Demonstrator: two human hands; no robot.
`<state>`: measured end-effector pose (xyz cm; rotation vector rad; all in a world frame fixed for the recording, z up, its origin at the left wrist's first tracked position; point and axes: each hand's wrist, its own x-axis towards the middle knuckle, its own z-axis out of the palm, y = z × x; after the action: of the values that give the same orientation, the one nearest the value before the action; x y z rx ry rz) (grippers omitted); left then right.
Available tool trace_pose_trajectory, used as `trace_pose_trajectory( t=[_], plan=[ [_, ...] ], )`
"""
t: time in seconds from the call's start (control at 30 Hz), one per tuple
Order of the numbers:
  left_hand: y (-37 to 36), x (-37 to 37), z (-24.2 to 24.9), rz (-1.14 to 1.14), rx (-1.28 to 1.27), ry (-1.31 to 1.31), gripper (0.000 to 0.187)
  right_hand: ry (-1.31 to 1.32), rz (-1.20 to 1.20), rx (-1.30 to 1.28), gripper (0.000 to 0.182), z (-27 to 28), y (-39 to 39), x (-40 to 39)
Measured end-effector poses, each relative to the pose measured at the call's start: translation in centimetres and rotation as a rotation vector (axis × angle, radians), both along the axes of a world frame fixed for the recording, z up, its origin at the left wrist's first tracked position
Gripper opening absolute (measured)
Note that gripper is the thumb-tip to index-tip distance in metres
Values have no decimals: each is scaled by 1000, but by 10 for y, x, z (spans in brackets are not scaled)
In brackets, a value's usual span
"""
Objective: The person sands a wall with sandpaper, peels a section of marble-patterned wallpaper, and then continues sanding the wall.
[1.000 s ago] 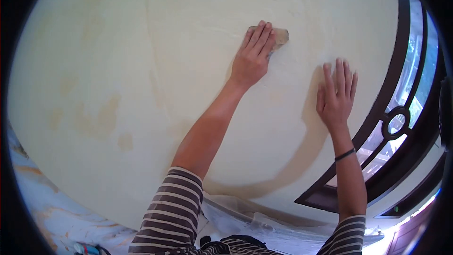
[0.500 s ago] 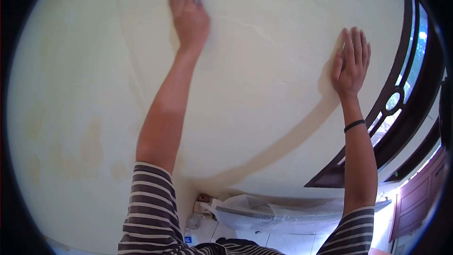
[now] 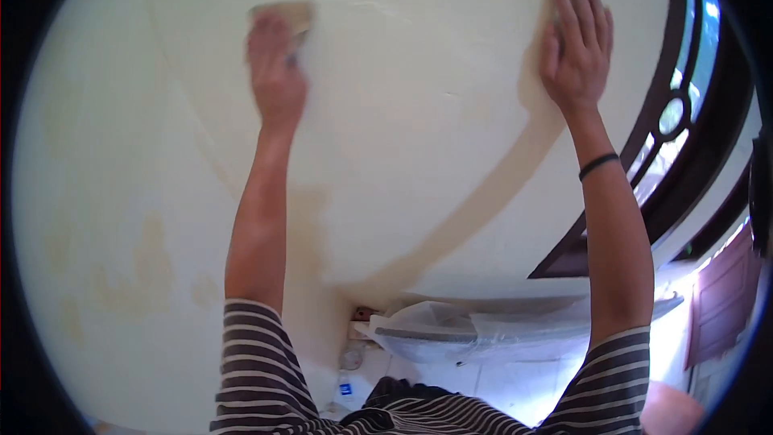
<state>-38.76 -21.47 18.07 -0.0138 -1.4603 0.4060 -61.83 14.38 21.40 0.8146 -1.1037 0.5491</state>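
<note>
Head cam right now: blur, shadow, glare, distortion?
Head view: left hand and its tan flat sheet motion-blurred; right hand crisper, long soft shadow below-left of it on the cream painted wall; glare on pale tiled floor; fisheye bends the dark brown window frame.

The wall (image 3: 403, 177) looks painted and matt, mostly smooth, with thin rough lines. Against it, the tan pad (image 3: 301, 12) looks matt, its material blurred. At the wall's right, the window frame (image 3: 715, 125) resembles dark wood around clear glass (image 3: 702, 56). At its foot, translucent plastic sheeting (image 3: 523, 330) looks crinkled and glossy.
</note>
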Motion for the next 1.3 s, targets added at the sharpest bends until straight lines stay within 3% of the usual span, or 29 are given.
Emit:
trace_pose_trajectory(
  t=[0.03,0.13,0.23,0.3,0.5,0.6,0.73,0.83,0.9,0.93,1.1,1.13,1.2,1.27,1.3],
  plan=[
    [-2,2,-11,24,77,49,51,-6,-6,-13,51,2,-1,8],
    [36,-35,-22,-53,249,168,49,-35,-34,-13,51,0,-1,12],
    [106,-80,-41,-134,27,-103,77,-104,-75,55,55,2,6,27],
    [139,-88,-54,-161,-63,-303,82,-125,-75,85,63,3,8,21],
    [81,-50,-77,-18,-225,-436,62,-131,-84,85,60,2,10,18],
    [32,-20,-61,51,-56,-207,63,-139,-60,85,59,3,10,19],
    [44,-42,-45,-17,196,134,56,-149,-76,76,58,4,11,21],
    [107,-82,-64,-126,45,-181,61,-101,-80,52,53,4,8,16],
    [147,-98,-77,-256,-201,-552,50,4,-34,6,52,2,3,3],
    [164,-95,-72,-163,-381,-611,47,-8,-34,4,52,1,3,-1],
    [96,-68,-45,-83,-303,-475,58,-26,-37,-1,52,0,3,-6],
    [78,-52,-24,-11,-307,-398,46,-31,-39,1,52,1,3,-7],
    [30,-22,12,181,-177,-143,49,-40,-42,0,52,1,4,-7],
    [-1,1,42,66,336,225,46,-52,-49,-8,52,2,3,-8],
    [2,1,53,24,396,212,45,-60,-53,-11,52,2,3,-8]
  ],
)
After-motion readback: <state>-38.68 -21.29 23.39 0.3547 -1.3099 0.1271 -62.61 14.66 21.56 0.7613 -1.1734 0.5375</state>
